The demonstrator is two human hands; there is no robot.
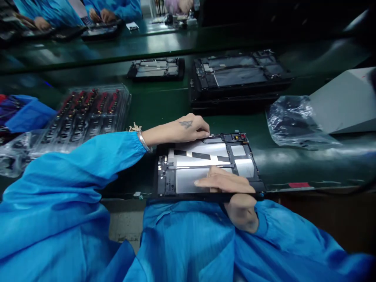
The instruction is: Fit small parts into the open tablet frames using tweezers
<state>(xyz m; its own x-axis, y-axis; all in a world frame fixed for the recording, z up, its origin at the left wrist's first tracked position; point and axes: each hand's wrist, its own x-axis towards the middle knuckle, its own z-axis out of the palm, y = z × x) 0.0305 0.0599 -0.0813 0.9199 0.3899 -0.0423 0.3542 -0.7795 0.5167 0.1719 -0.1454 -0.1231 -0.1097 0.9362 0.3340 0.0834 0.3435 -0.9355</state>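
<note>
3 opened tablet frames are seen: 1 under the hands (205, 164), 1 small (157, 68), 1 stacked (239, 74); 1 clear tray (85, 113) and 1 plastic bag (293, 119) are counted.
</note>
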